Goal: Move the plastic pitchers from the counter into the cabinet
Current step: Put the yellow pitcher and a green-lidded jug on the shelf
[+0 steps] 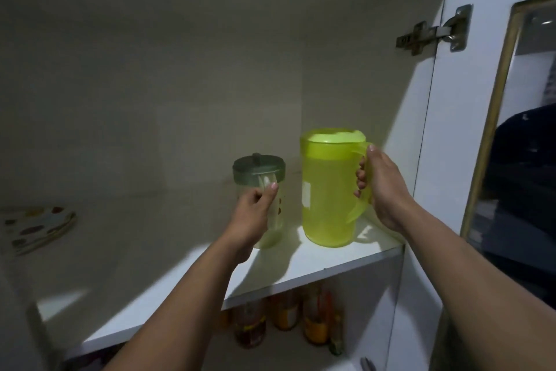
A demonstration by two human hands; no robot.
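A lime-green plastic pitcher (326,190) with a matching lid stands upright on the white cabinet shelf (301,268), near its right front corner. My right hand (382,187) is wrapped around its handle. Left of it stands a smaller clear pitcher (260,172) with a dark green lid, also resting on the shelf. My left hand (255,211) grips this pitcher's handle and covers much of its body. The two pitchers stand a little apart.
A stack of spotted plates (36,227) lies at the shelf's far left. The open cabinet door (487,99) with its hinge (433,32) stands at the right. Several jars and bottles (285,319) sit on the shelf below.
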